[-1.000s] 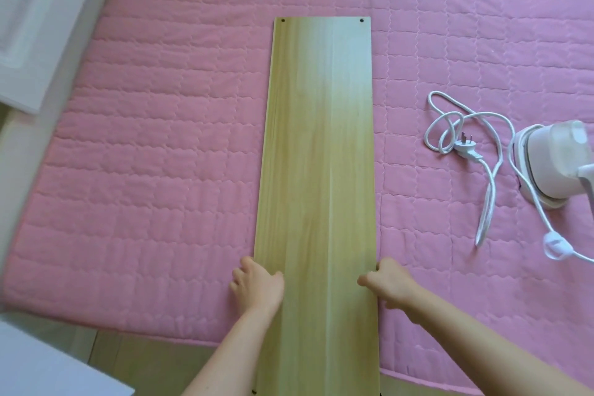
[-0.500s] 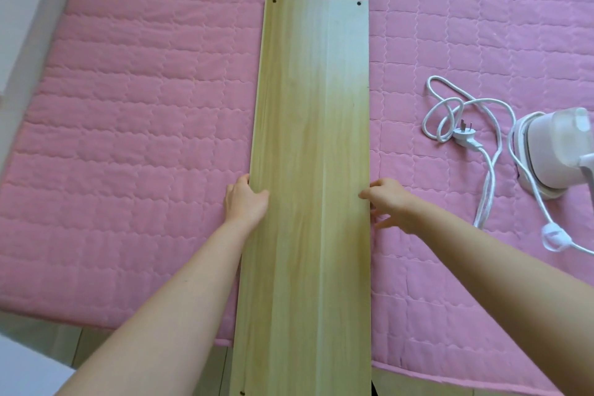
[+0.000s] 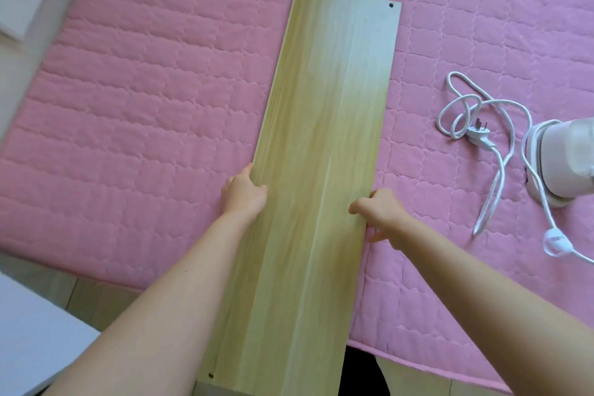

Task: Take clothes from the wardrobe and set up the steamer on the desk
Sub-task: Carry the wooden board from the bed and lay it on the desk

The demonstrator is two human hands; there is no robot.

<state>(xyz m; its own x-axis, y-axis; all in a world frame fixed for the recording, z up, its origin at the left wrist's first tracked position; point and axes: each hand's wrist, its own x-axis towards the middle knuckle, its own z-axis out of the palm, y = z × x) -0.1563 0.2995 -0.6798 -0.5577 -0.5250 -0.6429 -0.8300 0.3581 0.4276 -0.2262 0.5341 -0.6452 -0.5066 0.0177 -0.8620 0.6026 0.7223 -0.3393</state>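
both hands, left hand point(image 3: 245, 191) and right hand point(image 3: 381, 210), grip the wooden board point(image 3: 321, 151) by its long edges, probably to square it on the pink bed point(image 3: 144, 106). the steamer point(image 3: 561, 161) waits at the frame's right edge.

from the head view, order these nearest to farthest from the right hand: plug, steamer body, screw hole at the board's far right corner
From the right hand at the wooden board's right edge:
1. Plug, up and to the right on the pink quilt.
2. Steamer body, further right at the frame edge.
3. Screw hole, at the board's far end.
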